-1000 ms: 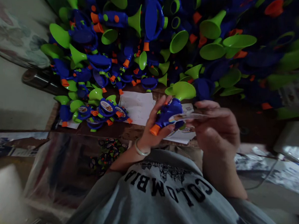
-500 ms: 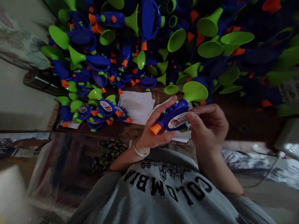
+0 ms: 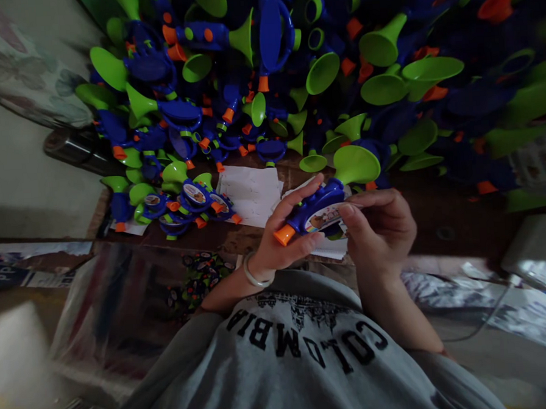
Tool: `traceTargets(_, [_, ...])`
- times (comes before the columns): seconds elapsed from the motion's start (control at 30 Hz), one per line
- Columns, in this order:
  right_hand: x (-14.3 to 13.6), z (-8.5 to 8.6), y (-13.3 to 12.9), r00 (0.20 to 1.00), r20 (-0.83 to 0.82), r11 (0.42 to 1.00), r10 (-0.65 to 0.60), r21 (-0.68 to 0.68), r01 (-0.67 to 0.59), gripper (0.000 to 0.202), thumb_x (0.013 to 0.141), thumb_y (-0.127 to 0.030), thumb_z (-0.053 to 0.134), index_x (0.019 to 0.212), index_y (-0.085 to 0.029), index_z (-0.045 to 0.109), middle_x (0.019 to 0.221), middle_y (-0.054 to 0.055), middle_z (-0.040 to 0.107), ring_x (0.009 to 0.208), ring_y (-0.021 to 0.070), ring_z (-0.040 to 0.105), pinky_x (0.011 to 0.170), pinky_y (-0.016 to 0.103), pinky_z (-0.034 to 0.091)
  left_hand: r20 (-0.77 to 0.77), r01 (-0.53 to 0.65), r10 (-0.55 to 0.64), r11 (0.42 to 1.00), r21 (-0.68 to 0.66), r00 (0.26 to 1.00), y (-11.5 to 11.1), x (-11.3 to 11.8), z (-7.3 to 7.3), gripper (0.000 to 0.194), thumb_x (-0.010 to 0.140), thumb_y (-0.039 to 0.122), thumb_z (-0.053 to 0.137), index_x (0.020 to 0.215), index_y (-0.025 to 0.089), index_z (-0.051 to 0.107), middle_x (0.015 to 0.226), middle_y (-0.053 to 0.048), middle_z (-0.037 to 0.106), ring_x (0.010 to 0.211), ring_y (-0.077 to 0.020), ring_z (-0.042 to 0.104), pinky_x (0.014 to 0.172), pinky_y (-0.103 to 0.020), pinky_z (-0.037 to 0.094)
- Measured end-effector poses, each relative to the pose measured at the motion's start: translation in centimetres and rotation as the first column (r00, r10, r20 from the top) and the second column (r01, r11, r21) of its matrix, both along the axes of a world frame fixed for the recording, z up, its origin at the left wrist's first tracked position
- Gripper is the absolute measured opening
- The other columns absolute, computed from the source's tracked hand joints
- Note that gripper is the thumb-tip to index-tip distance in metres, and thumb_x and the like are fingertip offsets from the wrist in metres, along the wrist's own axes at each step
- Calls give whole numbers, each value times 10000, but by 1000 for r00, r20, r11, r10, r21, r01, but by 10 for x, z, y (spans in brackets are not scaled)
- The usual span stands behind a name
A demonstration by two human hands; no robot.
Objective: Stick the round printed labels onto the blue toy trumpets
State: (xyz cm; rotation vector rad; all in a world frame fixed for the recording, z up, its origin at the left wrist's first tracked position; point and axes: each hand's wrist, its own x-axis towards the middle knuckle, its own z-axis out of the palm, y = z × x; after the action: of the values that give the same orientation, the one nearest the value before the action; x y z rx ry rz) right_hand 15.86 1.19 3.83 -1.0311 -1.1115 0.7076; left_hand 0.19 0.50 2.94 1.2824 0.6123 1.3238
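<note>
My left hand point(image 3: 286, 234) is closed around a blue toy trumpet point(image 3: 321, 196) with a green bell and an orange mouthpiece. The trumpet lies tilted, its mouthpiece toward the lower left and its bell to the upper right. An oval printed sticker point(image 3: 322, 219) lies against its flat side. At the sticker's right end, my right hand point(image 3: 379, 229) pinches it between thumb and forefinger. How much of the sticker adheres is not clear. White sheets point(image 3: 330, 248) are partly hidden under the trumpet and hands.
A large heap of similar toy trumpets point(image 3: 271, 37) fills the back of the table. Several trumpets with stickers point(image 3: 194, 194) sit at the left beside a white sheet point(image 3: 250, 196). A dark cylinder point(image 3: 75, 146) lies at the far left. Below the table edge is a plastic bag point(image 3: 123, 310).
The sticker's right end and my right thumb have shifted slightly left and up against the trumpet. My left thumb has moved slightly too. The heap is unchanged.
</note>
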Motion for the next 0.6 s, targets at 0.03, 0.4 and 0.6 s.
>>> traceTargets(0.03, [0,0,0,1000,4,1000,-6,9,6,207,849,-403,900,878,-274,741,802,-30,723,731,139,700,677,300,587,-8,-7,7,1000,3,1000,0,0,0,663,942,387,788,1553,322,537,1737,-84,473,1623,-338,450,1354,-545,388])
traceTargets(0.4, [-3,0,0,991,126,997,-44,63,36,155,881,-363,865,899,-281,735,798,-31,714,687,145,667,615,312,546,-49,-60,63,996,65,997,-1,1,-6,573,990,333,713,1534,326,535,1727,-70,491,1624,-316,451,1362,-549,374])
traceTargets(0.6, [-4,6,0,978,203,990,-44,137,16,124,907,-246,823,967,-318,742,811,-34,703,690,163,650,612,342,528,-57,-60,68,989,134,996,-4,4,3,548,1004,272,672,1535,326,551,1739,-61,472,1648,-307,412,1382,-549,338])
